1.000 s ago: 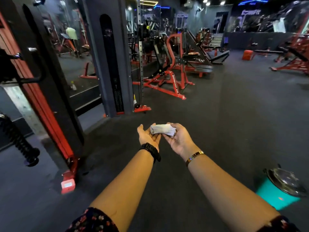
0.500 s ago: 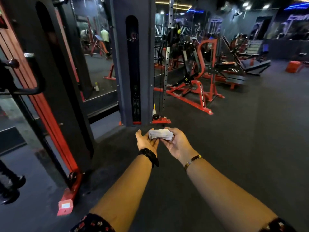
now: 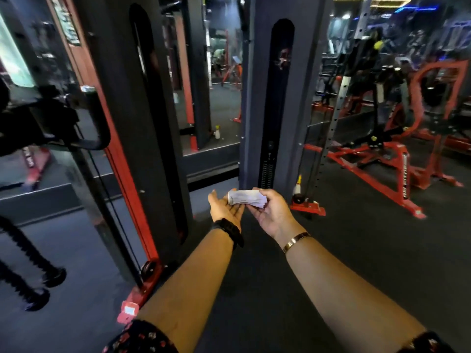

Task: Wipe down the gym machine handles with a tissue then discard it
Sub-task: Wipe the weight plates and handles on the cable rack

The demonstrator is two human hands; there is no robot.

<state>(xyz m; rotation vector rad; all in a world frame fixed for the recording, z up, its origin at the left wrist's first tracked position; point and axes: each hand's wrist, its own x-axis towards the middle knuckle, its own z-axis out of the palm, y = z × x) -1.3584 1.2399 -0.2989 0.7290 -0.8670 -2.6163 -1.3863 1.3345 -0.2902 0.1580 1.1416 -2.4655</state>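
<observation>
tissue [image 3: 246, 197], folded, clamped in curled fingers of right hand [image 3: 274, 216], left end on flat, straight-fingered left hand [image 3: 225, 210]; small bottle [image 3: 297, 186] just right, contents unclear.

Cable machine [image 3: 257, 110] nearer, more central.

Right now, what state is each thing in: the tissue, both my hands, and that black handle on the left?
tissue: folded, held between both hands, touching no handle.
left hand: palm up, fingers relaxed, under the tissue's left end.
right hand: fingers curled round the tissue, gripping it.
black handle: hanging on the machine, untouched.
spray bottle: upright on the floor.
</observation>
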